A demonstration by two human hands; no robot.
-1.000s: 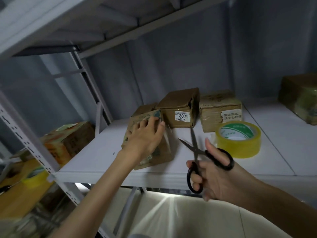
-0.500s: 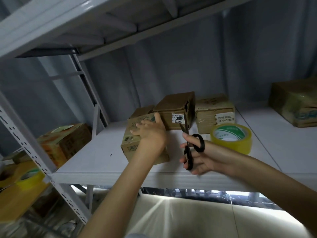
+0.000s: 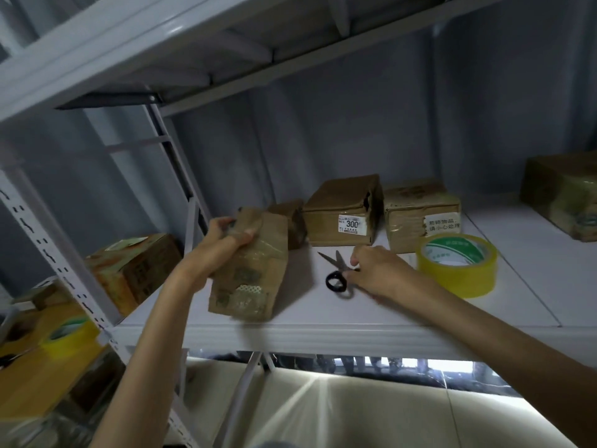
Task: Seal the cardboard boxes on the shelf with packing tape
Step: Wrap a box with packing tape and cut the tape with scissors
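My left hand (image 3: 223,244) grips the upper end of a brown taped cardboard box (image 3: 248,276), which stands tilted near the front left of the white shelf (image 3: 290,331). To its right, black-handled scissors (image 3: 334,266) lie flat on the shelf, blades pointing back left. Over their handles is my right hand (image 3: 374,270), fingers curled on one handle while the other loop shows free. A yellow roll of packing tape (image 3: 458,270) sits just right of that hand.
Behind stand a small box (image 3: 292,218), a box with a "300" label (image 3: 339,215) and a taped box with a white label (image 3: 416,218). Another box (image 3: 562,192) sits far right. On the left rack are cartons (image 3: 135,270) and a second yellow tape roll (image 3: 64,337).
My right hand has lowered the scissors from mid-air onto the shelf. My left hand has moved from the box's top face to its upper end and tipped the box up.
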